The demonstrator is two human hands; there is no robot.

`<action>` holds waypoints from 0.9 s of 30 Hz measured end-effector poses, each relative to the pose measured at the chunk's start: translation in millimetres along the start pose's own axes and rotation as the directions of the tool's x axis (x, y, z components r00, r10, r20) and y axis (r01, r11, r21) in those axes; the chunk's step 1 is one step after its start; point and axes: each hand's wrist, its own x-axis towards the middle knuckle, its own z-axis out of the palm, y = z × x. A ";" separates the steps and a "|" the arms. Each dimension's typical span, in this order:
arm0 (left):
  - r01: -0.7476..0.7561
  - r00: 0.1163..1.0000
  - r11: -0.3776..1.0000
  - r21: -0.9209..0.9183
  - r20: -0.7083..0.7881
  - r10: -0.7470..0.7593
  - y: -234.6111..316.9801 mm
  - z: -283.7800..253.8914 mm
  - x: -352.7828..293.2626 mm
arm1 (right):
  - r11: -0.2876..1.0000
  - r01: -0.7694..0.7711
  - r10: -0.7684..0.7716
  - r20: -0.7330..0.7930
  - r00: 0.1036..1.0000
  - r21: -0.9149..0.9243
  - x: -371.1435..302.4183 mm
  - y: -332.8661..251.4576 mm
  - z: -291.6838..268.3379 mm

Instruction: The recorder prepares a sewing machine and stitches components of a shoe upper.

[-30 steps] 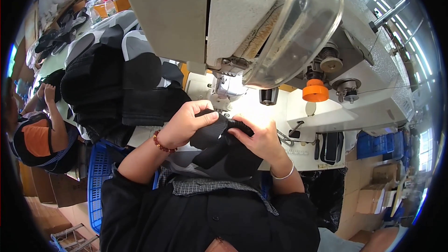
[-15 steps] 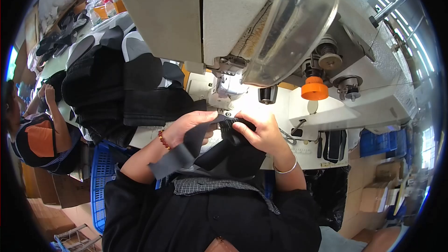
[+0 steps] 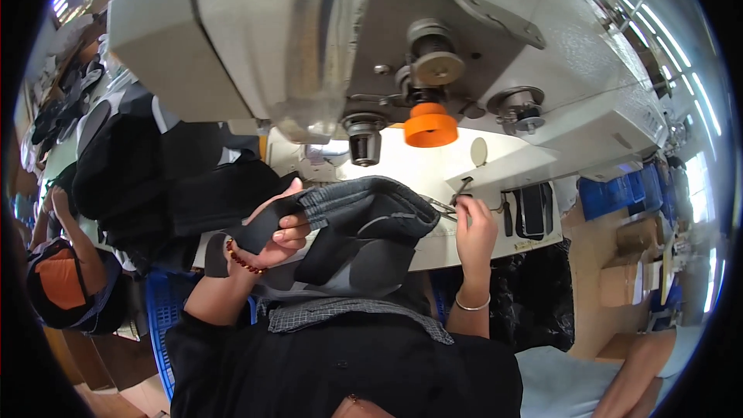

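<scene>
My left hand (image 3: pixel 272 238) grips a black and grey fabric piece (image 3: pixel 371 209) by its ribbed end, with a loose dark strip bent over the palm. The piece stretches rightward in a curved loop, its lower part hanging over my lap. Beyond its right end, the fingertips of my right hand (image 3: pixel 474 236) are pinched on a slim metal tool that looks like thread snips (image 3: pixel 443 207). Its two thin prongs point toward the fabric edge; the fingers partly hide its grip. Above both hands looms the white sewing machine (image 3: pixel 263 39).
A heap of black fabric pieces (image 3: pixel 131 178) lies on the left. A blue basket (image 3: pixel 160 325) stands below it, and a person (image 3: pixel 66 279) works farther left. An orange knob (image 3: pixel 431 125) juts from the machine. Dark tools (image 3: pixel 532 213) lie at the table's right; a black bag hangs below.
The fabric has come away from the needle area toward me and spread into a loop. My right hand has let go of it, moved right and taken the snips. The view has shifted right.
</scene>
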 end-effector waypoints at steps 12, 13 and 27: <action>-0.039 0.996 0.996 -0.076 0.072 0.045 -11.0 3.9 -1.6 | 0.980 -0.006 0.017 0.054 0.998 -0.201 -24.3 26.7 19.4; -0.030 0.994 0.995 -0.095 0.099 0.039 -11.1 2.7 -1.6 | 0.980 -0.008 0.019 0.053 0.998 -0.198 -23.6 20.0 11.4; -0.207 0.945 0.874 0.440 -0.141 0.295 -21.4 28.0 -1.8 | 0.708 -0.077 -0.110 0.217 0.970 0.702 -3.5 -116.6 -22.5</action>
